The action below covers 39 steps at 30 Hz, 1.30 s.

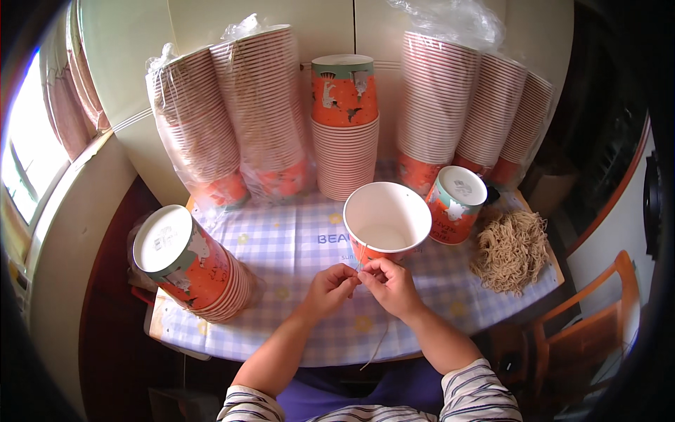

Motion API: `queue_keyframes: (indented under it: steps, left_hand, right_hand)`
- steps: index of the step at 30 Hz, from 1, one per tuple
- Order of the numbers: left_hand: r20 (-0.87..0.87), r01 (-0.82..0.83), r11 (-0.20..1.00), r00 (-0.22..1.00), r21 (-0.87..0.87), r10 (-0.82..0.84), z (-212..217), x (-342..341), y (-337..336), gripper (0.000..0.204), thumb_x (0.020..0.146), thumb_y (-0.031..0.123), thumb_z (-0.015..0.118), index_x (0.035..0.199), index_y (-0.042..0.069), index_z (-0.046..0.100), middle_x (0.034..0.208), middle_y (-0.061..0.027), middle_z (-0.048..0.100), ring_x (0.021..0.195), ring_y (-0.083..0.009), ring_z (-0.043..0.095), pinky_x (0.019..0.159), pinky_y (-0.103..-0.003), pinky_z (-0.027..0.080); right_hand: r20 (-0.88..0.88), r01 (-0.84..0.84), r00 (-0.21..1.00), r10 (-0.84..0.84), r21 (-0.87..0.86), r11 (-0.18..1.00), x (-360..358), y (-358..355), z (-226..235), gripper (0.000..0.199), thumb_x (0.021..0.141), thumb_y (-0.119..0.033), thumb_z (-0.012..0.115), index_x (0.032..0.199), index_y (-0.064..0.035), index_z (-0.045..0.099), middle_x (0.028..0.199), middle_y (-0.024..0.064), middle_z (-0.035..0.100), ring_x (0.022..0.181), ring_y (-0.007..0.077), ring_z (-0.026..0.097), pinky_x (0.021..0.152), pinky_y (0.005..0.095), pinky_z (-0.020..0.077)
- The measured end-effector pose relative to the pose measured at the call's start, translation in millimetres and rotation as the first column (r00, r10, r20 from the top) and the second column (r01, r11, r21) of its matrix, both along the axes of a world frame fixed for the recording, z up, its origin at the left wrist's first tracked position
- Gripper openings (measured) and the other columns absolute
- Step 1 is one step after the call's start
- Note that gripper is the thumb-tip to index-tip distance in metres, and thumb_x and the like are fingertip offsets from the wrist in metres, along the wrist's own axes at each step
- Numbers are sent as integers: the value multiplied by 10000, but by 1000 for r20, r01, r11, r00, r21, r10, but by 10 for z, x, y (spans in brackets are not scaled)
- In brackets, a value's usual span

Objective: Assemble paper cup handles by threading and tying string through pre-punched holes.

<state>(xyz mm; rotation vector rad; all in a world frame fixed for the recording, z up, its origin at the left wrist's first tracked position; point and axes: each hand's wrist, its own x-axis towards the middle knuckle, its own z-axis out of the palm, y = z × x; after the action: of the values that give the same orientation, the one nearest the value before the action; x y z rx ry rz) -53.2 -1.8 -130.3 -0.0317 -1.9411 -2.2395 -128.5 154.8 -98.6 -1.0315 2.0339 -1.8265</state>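
An orange paper bucket with a white inside (pixel 404 211) stands upright, mouth up, in the middle of the table. At its near rim, my left hand (pixel 329 290) and my right hand (pixel 394 287) meet, fingertips pinched together on a thin pale string (pixel 382 339). One part of the string runs up over the bucket's rim; a loose end hangs down toward the table's front edge. Whether it passes through the bucket wall is hidden by my fingers. To the right, an upside-down paper bucket (pixel 457 204) stands beside a tangled heap of beige strings (pixel 512 252).
A checked cloth (pixel 281 309) covers the table. Stacked upside-down buckets stand at the left (pixel 204 267) and back centre (pixel 344 133). Tall plastic-wrapped stacks rise at back left (pixel 260 112) and back right (pixel 439 105). A wooden chair (pixel 598 316) is at the right.
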Motion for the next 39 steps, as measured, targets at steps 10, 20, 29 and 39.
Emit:
queue_keyframes:
  steps: [10, 20, 29, 39]
  left_hand:
    - [-150, -175, 932, 980, -319, 133, -16, -14, 57, 134, 871, 126, 621, 934, 9, 636, 808, -25, 634, 740, -91, 546, 646, -247, 439]
    - [-297, -306, 821, 939, -483, 175, 51, -1, 77, 98, 824, 72, 639, 884, -4, 622, 871, -89, 643, 817, -172, 590, 789, -321, 460]
    - [-216, -395, 846, 916, -357, 337, 103, 22, 128, 302, 824, -7, 603, 1121, 38, 571, 695, 6, 459, 613, -70, 404, 545, -216, 389]
    - [-446, -431, 696, 878, -575, 175, 172, -36, 102, 416, 774, -54, 618, 1176, 44, 567, 799, -142, 601, 660, -277, 611, 575, -342, 489]
  right_hand:
    - [-160, 83, 983, -87, -36, 996, 2, -26, -49, 106, 819, -91, 689, 841, -7, 629, 765, 69, 660, 626, 120, 621, 573, 254, 490]
    - [-296, 133, 946, -135, -28, 991, -5, -21, -37, 81, 781, -51, 684, 826, -14, 628, 785, 111, 652, 724, 253, 640, 640, 326, 496]
    - [-342, 34, 939, -46, -42, 999, -23, -2, -6, 66, 793, -14, 657, 822, 1, 600, 783, 71, 639, 653, 131, 598, 587, 261, 474]
    - [-359, -22, 933, 19, -4, 1000, -5, 6, 40, 71, 804, -43, 652, 804, -1, 594, 751, 84, 629, 674, 178, 614, 605, 280, 477]
